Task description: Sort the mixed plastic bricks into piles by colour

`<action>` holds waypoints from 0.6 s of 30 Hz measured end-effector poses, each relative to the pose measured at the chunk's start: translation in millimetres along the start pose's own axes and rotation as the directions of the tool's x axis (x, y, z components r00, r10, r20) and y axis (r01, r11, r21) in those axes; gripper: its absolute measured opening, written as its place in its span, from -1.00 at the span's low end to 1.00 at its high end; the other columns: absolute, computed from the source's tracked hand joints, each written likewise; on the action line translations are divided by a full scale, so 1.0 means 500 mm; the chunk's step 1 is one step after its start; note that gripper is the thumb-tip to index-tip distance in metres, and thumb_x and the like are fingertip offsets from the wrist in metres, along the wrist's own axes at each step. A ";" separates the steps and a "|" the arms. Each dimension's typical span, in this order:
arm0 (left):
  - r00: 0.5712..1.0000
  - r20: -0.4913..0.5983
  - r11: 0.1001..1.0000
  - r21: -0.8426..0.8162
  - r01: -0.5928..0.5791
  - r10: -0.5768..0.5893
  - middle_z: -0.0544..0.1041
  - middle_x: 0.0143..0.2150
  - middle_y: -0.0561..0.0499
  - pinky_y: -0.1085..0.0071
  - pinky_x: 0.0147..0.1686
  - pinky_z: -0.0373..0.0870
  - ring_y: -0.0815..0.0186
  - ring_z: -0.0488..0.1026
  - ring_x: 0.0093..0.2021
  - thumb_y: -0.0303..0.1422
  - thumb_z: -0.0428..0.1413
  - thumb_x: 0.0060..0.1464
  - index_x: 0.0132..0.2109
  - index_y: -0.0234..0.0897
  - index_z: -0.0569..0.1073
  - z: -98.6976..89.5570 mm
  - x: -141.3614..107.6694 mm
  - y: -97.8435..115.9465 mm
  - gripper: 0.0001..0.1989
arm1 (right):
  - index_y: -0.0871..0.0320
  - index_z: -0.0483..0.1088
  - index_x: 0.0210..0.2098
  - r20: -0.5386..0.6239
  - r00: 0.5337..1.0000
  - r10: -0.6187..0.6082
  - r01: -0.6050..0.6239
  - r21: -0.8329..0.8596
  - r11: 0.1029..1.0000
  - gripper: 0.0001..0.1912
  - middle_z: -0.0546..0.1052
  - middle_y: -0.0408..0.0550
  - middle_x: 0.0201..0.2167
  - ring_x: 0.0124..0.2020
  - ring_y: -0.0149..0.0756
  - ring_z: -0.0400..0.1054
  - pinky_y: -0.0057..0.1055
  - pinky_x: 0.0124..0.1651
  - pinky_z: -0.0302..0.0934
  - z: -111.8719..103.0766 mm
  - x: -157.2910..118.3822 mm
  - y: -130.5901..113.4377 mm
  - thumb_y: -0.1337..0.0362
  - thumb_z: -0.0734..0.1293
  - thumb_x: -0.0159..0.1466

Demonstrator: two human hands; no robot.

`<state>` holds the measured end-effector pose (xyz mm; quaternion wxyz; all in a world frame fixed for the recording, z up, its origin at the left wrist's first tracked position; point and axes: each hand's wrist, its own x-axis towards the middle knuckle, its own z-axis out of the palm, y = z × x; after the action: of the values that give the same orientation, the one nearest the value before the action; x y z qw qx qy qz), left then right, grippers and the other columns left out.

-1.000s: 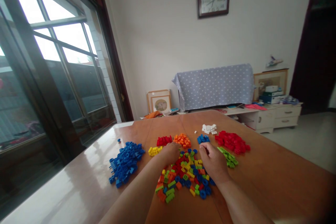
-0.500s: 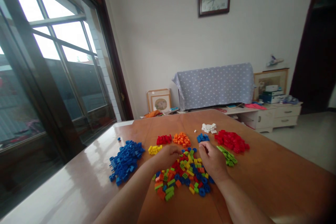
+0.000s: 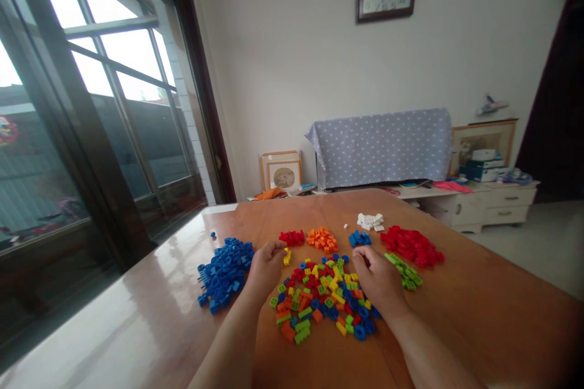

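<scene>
Glossy wooden table [image 3: 474, 322]: one heap of mixed plastic building bricks [image 3: 322, 304] at centre, a blue brick pile [image 3: 223, 273] to its left. Left hand [image 3: 267, 266], fingers curled, just beside a yellow brick [image 3: 286, 256]; right hand [image 3: 378, 282], curled, at the heap's right edge. Whether either hand grips anything cannot be told.

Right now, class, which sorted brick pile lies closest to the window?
The blue pile: leftmost, beside the left hand; every other pile lies farther right.

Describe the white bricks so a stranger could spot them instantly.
On the glossy wooden table, look past the big mixed heap of coloured plastic bricks to the far side. The small heap of white plastic bricks sits beyond the small blue brick cluster, the only all-white pile.
</scene>
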<state>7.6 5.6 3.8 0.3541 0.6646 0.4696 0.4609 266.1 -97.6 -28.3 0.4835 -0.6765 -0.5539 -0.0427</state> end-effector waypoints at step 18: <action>1.000 -0.004 0.889 0.457 -0.017 0.021 0.54 -0.41 0.01 0.48 -0.45 0.11 0.32 0.41 -0.39 -0.38 0.05 0.06 -0.31 -0.26 0.51 -0.065 0.015 -0.061 -0.86 | 0.06 0.48 -0.30 0.030 0.998 0.051 -0.050 -0.033 0.998 -0.69 0.59 -0.11 -0.40 -0.32 -0.21 0.44 -0.40 -0.32 0.12 -0.005 -0.006 0.003 0.06 0.19 0.34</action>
<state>-31.5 23.2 -11.3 0.1814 0.7318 0.5598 0.3437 267.2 -101.5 -29.6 0.4650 -0.6986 -0.5431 -0.0288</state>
